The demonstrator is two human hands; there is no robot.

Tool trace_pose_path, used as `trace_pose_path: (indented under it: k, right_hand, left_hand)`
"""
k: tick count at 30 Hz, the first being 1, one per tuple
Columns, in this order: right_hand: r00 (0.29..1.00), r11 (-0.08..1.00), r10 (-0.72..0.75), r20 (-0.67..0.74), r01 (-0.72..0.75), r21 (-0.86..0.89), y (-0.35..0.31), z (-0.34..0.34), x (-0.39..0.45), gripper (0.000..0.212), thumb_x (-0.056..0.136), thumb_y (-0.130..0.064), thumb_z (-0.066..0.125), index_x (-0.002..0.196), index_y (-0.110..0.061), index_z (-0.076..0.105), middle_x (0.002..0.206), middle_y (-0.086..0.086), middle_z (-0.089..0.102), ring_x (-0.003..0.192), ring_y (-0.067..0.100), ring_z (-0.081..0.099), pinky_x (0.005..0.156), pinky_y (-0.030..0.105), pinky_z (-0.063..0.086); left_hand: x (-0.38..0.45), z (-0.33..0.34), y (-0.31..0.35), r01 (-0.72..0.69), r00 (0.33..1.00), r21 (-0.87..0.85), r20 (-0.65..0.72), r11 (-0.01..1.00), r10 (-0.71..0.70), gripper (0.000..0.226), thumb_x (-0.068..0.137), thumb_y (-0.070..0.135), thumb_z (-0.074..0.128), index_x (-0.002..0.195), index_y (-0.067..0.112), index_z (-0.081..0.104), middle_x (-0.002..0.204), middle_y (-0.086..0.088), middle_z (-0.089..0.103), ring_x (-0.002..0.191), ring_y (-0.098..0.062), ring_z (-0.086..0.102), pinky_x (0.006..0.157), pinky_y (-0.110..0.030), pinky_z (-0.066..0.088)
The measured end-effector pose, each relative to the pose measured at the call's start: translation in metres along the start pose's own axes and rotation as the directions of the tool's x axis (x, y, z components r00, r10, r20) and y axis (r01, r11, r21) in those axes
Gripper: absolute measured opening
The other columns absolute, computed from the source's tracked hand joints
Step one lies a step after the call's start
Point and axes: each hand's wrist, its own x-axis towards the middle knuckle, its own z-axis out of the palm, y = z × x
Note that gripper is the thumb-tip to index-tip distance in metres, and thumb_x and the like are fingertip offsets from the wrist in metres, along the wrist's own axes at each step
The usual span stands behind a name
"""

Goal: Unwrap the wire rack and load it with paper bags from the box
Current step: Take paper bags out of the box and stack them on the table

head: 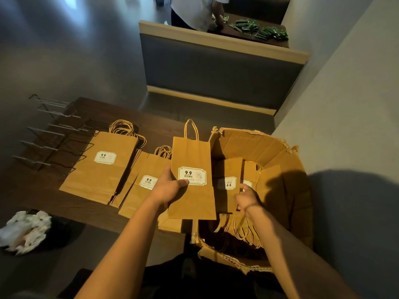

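Left hand point(170, 188) grips one bag point(192, 180) upright at frame centre, thumb on its label. Right hand point(246, 199) pinches a second bag point(226, 184) inside the box point(280, 152), lower right. Two stacks point(101, 167) lie flat on the counter point(151, 117). Rack point(51, 134), unwrapped and bare, sits at left.

Step, as judged: emptying the box. Next: lift the second bag clear of tangled handles, then begin loading the rack.

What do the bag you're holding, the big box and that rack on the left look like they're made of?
Bag: matte brown kraft paper, creased flat, with twisted cord handles, probably paper. Box: brown corrugated cardboard, its torn edges showing fluting. Rack: thin metal wire, seemingly; some prongs gleam silvery, others look dark, perhaps coated.
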Motion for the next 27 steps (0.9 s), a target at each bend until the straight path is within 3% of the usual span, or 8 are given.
trace_pose_path:
  k: [4, 8, 11, 13, 18, 21, 24, 27]
  right_hand:
    - [0.982, 0.97, -0.121, -0.145, 0.086, -0.228, -0.024, -0.053, 0.006, 0.046, 0.091, 0.006, 0.053, 0.134, -0.009, 0.06, 0.128, 0.013, 0.064, 0.112, 0.031, 0.063, 0.085, 0.029, 0.05]
    - [0.863, 0.845, -0.414, -0.291, 0.246, -0.474, -0.06, -0.105, -0.022, 0.018, 0.094, -0.012, 0.05, 0.095, -0.016, 0.067, 0.092, 0.005, 0.067, 0.084, 0.022, 0.059, 0.08, 0.034, 0.047]
    - [0.755, 0.687, -0.619, -0.216, 0.387, -0.615, -0.098, -0.126, -0.043, 0.021, 0.081, -0.021, 0.039, 0.07, -0.023, 0.056, 0.077, 0.001, 0.06, 0.087, 0.025, 0.054, 0.087, 0.035, 0.027]
    - [0.681, 0.565, -0.722, -0.123, 0.477, -0.673, -0.124, -0.122, -0.064, 0.021, 0.078, -0.019, 0.04, 0.062, -0.027, 0.05, 0.074, -0.006, 0.057, 0.096, 0.024, 0.054, 0.091, 0.037, 0.027]
    - [0.396, 0.151, -0.907, 0.141, 0.621, -0.769, -0.163, -0.051, -0.123, 0.023, 0.086, -0.014, 0.052, 0.077, -0.031, 0.066, 0.096, -0.01, 0.057, 0.111, 0.019, 0.047, 0.109, 0.049, 0.027]
    - [0.304, -0.029, -0.908, 0.289, 0.642, -0.766, -0.17, 0.0, -0.135, 0.019, 0.082, -0.011, 0.067, 0.086, -0.028, 0.073, 0.113, -0.005, 0.051, 0.119, 0.022, 0.043, 0.11, 0.049, 0.029]
    - [0.315, -0.038, -0.893, 0.321, 0.658, -0.752, -0.171, 0.036, -0.133, 0.019, 0.082, -0.014, 0.069, 0.092, -0.028, 0.075, 0.144, 0.002, 0.045, 0.14, 0.028, 0.032, 0.114, 0.052, 0.026]
    - [0.347, 0.056, -0.901, 0.261, 0.689, -0.722, -0.17, 0.057, -0.129, 0.013, 0.088, -0.016, 0.065, 0.097, -0.024, 0.07, 0.15, 0.005, 0.042, 0.144, 0.031, 0.028, 0.114, 0.054, 0.026]
  left_hand:
    - [0.002, -0.007, 0.0, 0.001, 1.0, -0.008, 0.028, 1.0, -0.001, 0.049, 0.094, 0.0, 0.067, 0.134, 0.023, 0.051, 0.122, -0.003, 0.072, 0.11, -0.023, 0.07, 0.097, -0.043, 0.058]
    - [0.005, -0.01, 0.003, -0.005, 0.999, -0.055, 0.035, 0.998, 0.007, 0.045, 0.095, -0.003, 0.064, 0.131, 0.023, 0.054, 0.116, -0.003, 0.075, 0.102, -0.02, 0.074, 0.084, -0.034, 0.061]
    - [0.007, -0.009, 0.01, -0.029, 0.997, -0.042, 0.076, 0.999, 0.032, 0.051, 0.096, -0.005, 0.061, 0.135, 0.026, 0.052, 0.119, -0.003, 0.073, 0.103, -0.019, 0.073, 0.081, -0.032, 0.06]
    - [0.005, -0.005, 0.017, -0.058, 0.99, -0.01, 0.128, 0.998, 0.058, 0.052, 0.097, -0.005, 0.06, 0.135, 0.029, 0.049, 0.119, -0.002, 0.072, 0.099, -0.014, 0.073, 0.072, -0.024, 0.059]
    - [-0.003, 0.005, 0.027, -0.078, 0.961, -0.033, 0.263, 0.996, 0.084, 0.055, 0.097, -0.007, 0.059, 0.137, 0.028, 0.05, 0.117, -0.005, 0.074, 0.099, -0.02, 0.075, 0.074, -0.031, 0.062]
    - [-0.005, 0.008, 0.028, -0.145, 0.943, -0.026, 0.299, 0.989, 0.146, 0.055, 0.097, -0.009, 0.056, 0.137, 0.029, 0.055, 0.112, -0.002, 0.076, 0.103, -0.025, 0.073, 0.081, -0.035, 0.061]
    - [-0.009, 0.006, 0.028, -0.133, 0.96, -0.045, 0.244, 0.99, 0.14, 0.04, 0.106, 0.018, 0.052, 0.141, 0.038, 0.052, 0.117, 0.0, 0.075, 0.106, -0.021, 0.072, 0.087, -0.04, 0.06]
    - [-0.018, -0.002, 0.027, -0.056, 0.979, -0.09, 0.189, 0.994, 0.073, 0.036, 0.106, 0.056, 0.037, 0.131, 0.041, 0.057, 0.115, 0.001, 0.075, 0.106, -0.017, 0.07, 0.086, -0.035, 0.058]
